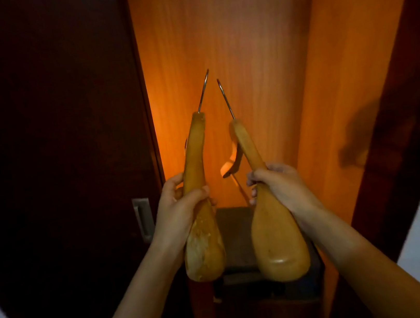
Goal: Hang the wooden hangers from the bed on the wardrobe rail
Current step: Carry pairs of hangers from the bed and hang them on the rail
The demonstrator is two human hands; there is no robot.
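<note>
Left hand [181, 209] clenched round mid-arm of worn tan wooden hanger [193, 150], steel hook [204, 91] up, before open orange-wood wardrobe [225, 34]. Right hand [281, 189] grips smoother glossy wooden hanger [277, 236] likewise. Rigid, chunky, likely slick varnish; mid-arm hold suits. Rail not visible.

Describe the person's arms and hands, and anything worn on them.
Both forearms are bare down to the picture's bottom edge: no sleeve shows on the left forearm or the right forearm. The left hand and right hand are bare too, with no glove, watch, bracelet or ring that can be made out in the dim, orange-tinted light.
</note>
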